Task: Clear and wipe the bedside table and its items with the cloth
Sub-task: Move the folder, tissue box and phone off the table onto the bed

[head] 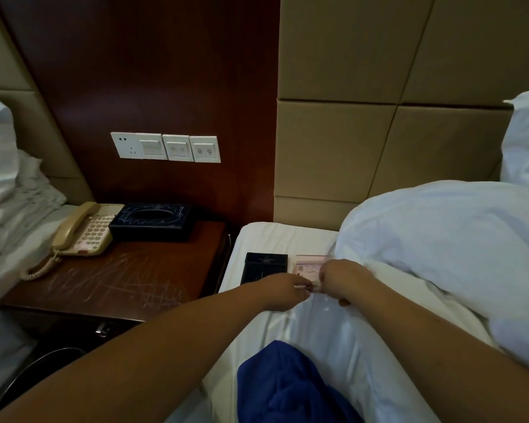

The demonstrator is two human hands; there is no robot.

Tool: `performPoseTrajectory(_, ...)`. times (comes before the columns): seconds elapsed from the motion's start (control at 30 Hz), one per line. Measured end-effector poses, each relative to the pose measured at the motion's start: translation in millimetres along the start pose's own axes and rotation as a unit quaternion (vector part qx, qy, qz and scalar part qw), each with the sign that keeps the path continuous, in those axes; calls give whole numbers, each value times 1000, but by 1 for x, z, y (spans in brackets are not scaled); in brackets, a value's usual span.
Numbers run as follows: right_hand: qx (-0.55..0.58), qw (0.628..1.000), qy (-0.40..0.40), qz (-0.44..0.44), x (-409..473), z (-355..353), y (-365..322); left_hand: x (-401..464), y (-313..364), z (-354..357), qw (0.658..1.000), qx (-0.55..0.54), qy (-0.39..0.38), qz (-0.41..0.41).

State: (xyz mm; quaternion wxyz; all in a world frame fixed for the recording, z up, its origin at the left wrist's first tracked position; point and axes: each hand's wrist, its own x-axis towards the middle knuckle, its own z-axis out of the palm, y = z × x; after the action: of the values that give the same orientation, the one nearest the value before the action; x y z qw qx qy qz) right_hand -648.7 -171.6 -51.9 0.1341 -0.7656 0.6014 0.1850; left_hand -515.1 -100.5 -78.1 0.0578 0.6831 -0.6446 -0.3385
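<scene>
Both hands out over the bed sheet [266, 236], meeting at a pale printed card [310, 265] — or perhaps a thin leaflet, the blur forbidding a firmer name. Left hand [283, 291] curled, fingertips pinching the card's near edge; right hand [341, 279] likewise curled, pinching the same edge just beside it. Beside the card, touching or nearly so, a flat black folder [266, 267] with faint print on its cover.

Blue cloth [284, 389] bunched low on the bed, close to the body, held by neither hand — soft, thick, deeply creased. Bedside table [129, 282] to the left: dark red-brown wood, glossy, streaked with pale smears or scratches across the top. Still on it, a beige corded telephone [84, 230] with coiled lead hanging toward the front-left corner, and a dark rectangular tissue box [151, 221] with an oval opening, marbled finish.

Risks from here: thin card bending or creasing under a two-handed pinch; card sliding under the puffy white duvet [440, 239] just to the right and getting lost; folder slipping off the sheet's edge into the gap by the table; coiled lead snagging and dragging the telephone when lifted; table wiped around the remaining items rather than under them.
</scene>
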Motion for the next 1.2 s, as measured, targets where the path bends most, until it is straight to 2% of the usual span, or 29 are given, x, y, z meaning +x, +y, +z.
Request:
performPoseTrajectory(0.1, -82, 994, 35, -57, -1, 2, -2, -5, -8, -3, 999, 39, -28, -6)
performPoseTrajectory(0.2, -97, 991, 50, -74, -2, 4, -11, -15, -12, -7, 994, 85, -69, -9)
performPoseTrajectory(0.33, -80, 991, 56, -96, -4, -3, -23, -31, -10, -30, 993, 111, -37, 11)
performPoseTrajectory(0.47, -38, 983, 76, -160, -7, -12, -38, -47, -25, -60, 993, 115, 4, -4)
performPoseTrajectory(0.57, -15, 973, 92, -211, -10, -15, -57, -57, -54, -81, 992, 120, 30, -10)
performPoseTrajectory(0.8, -17, 955, 90, -284, -8, -16, -119, -91, -142, -116, 985, 136, 66, -81)
performPoseTrajectory(1.0, -43, 942, 78, -323, 10, -11, -178, -113, -224, -140, 980, 104, 85, -147)
performPoseTrajectory(1.2, -43, 929, 73, -360, 44, -6, -244, -116, -304, -154, 959, 131, 125, -219)
